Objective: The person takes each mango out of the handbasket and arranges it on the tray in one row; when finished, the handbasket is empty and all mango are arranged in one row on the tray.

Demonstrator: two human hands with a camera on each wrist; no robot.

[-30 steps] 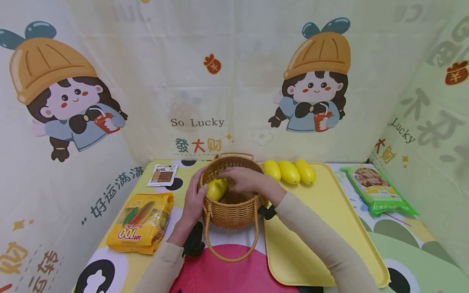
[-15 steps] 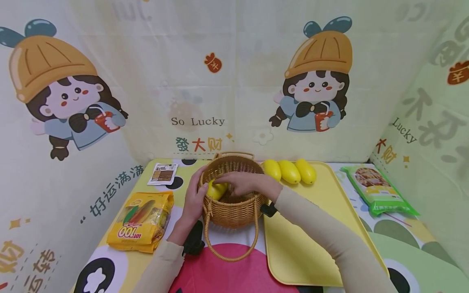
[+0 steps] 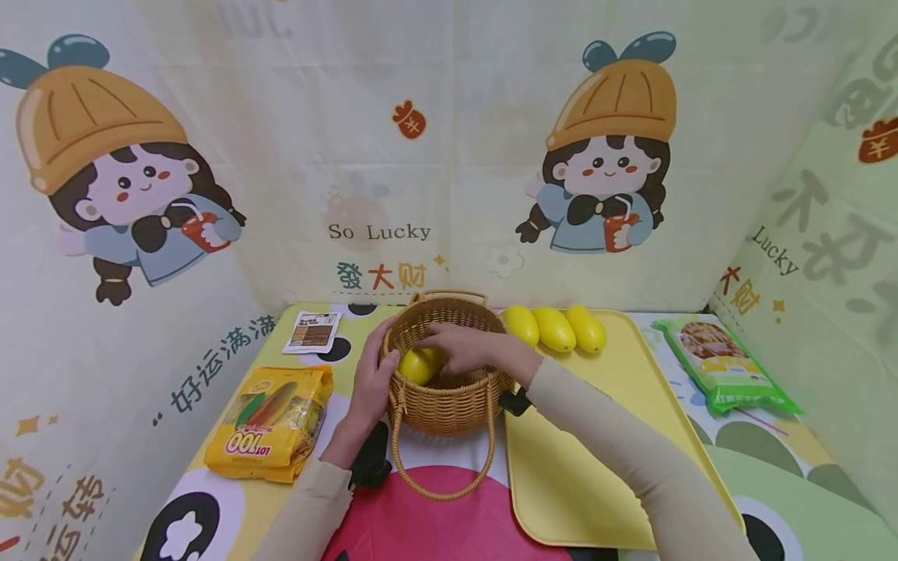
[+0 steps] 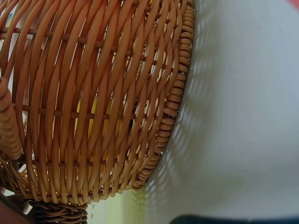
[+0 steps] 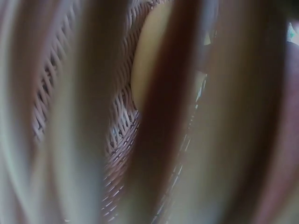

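Observation:
In the head view a brown wicker basket (image 3: pixel 443 411) stands mid-table, its front loop handle hanging down. My left hand (image 3: pixel 370 379) grips its left rim, thumb at the edge. Inside lies a smooth, oval yellow fruit (image 3: pixel 418 369). My right hand (image 3: pixel 464 348) reaches into the basket with the index finger over this fruit; its lower fingers and thumb are hidden. The woven wall of the basket (image 4: pixel 98 98) fills much of the left wrist view. Through blurred wicker, the right wrist view shows part of the yellow fruit (image 5: pixel 148 58).
Three similar yellow fruits (image 3: pixel 554 330) lie at the back of a yellow tray (image 3: pixel 589 467) on the right. Beyond it is a green food packet (image 3: pixel 726 365). On the left are a yellow snack bag (image 3: pixel 270 425) and a small white sachet (image 3: pixel 312 333).
The yellow fruit in the basket has shifted slightly to the right. My right hand dipped over it and its index finger rose a little again. My left hand has stayed on the rim.

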